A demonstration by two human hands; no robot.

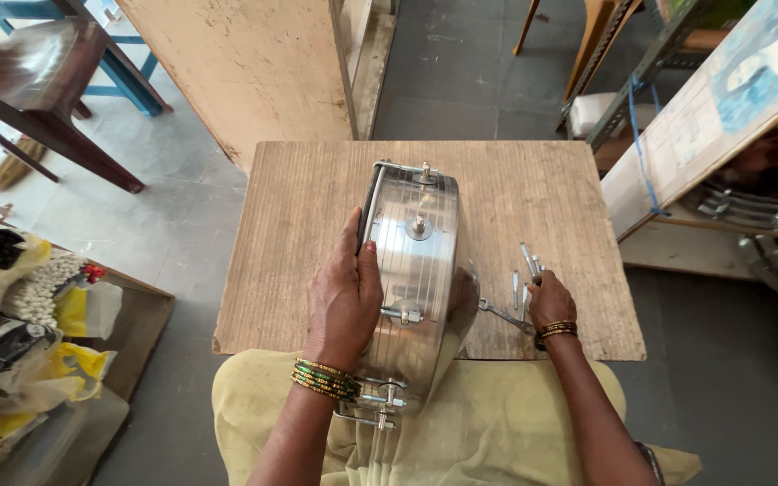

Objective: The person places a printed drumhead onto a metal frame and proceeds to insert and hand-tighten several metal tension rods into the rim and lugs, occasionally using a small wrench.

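Head view looks straight down on a low wooden board table (299, 225), its grooved top worn and pale, standing on a grey tiled floor (461, 72). Behind its far edge leans a tall plywood panel (254, 63), and off to the far left stands a dark wooden chair (38, 99). Along the right edge a slanted board (722, 135) tied with blue cord rests against a metal rack.

On the middle of the table stands a shiny steel drum shell (416, 279), turned on its rim so the curved side faces up; it reaches from near the far edge to past the near edge, over the person's yellow-clad lap (497, 423). Tuning lugs and threaded rods stick out along its side.

Her left hand (346, 301), green and gold bangles at the wrist, lies flat against the left side of the drum shell, fingers together and curled over its upper rim, steadying it. Her right hand (549, 301) rests near the table's near right corner, fingers loosely bent and closing on small metal parts; what exactly they pinch I cannot tell. Just beside it lie a small spanner (500, 314) and a few loose steel bolts (529, 259).

At the left, near the floor, a box holds crumpled yellow plastic bags (74, 310).
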